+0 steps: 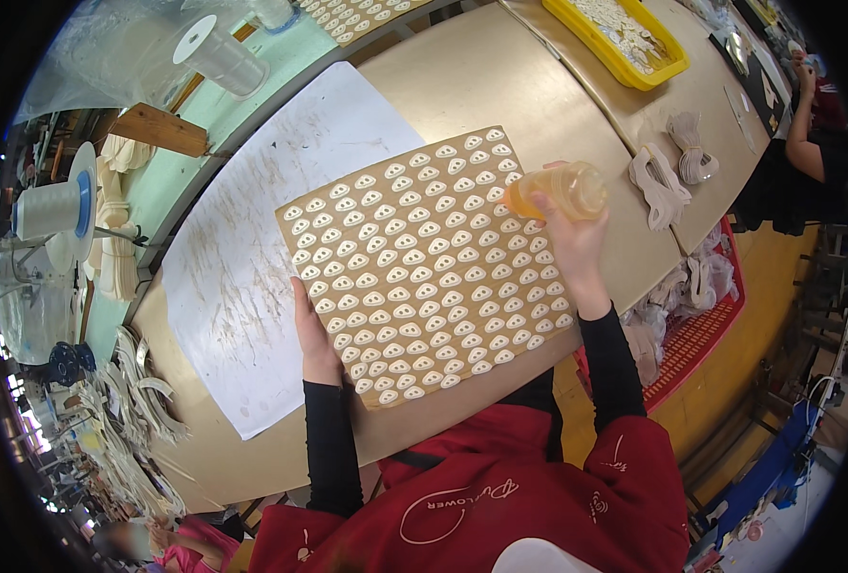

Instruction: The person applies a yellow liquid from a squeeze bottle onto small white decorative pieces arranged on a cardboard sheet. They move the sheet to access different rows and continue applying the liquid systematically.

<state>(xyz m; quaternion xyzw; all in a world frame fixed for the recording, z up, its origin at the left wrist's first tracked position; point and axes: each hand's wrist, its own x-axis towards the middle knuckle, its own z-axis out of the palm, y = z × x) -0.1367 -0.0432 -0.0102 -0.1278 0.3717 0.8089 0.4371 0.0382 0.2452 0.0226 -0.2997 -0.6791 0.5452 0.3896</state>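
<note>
A square brown cardboard sheet (365,245) is covered in rows of small white rounded-triangle pieces (428,229), each with dark dots. My left hand (315,336) grips the sheet's left edge, its thumb showing along the side and the other fingers hidden underneath. In my right hand (577,253) is a translucent squeeze bottle (577,189) with amber liquid. The bottle lies tilted on its side over the sheet's upper right, its tip pointing left at the pieces there. Whether the tip touches a piece I cannot tell.
White stained paper (252,248) lies left of the sheet on the tan table (443,67). A yellow tray (625,69) of white pieces stands far right, near bundled cords (660,186). Thread spools (219,59) stand at left. A red basket (696,349) is beside the table; other people work nearby.
</note>
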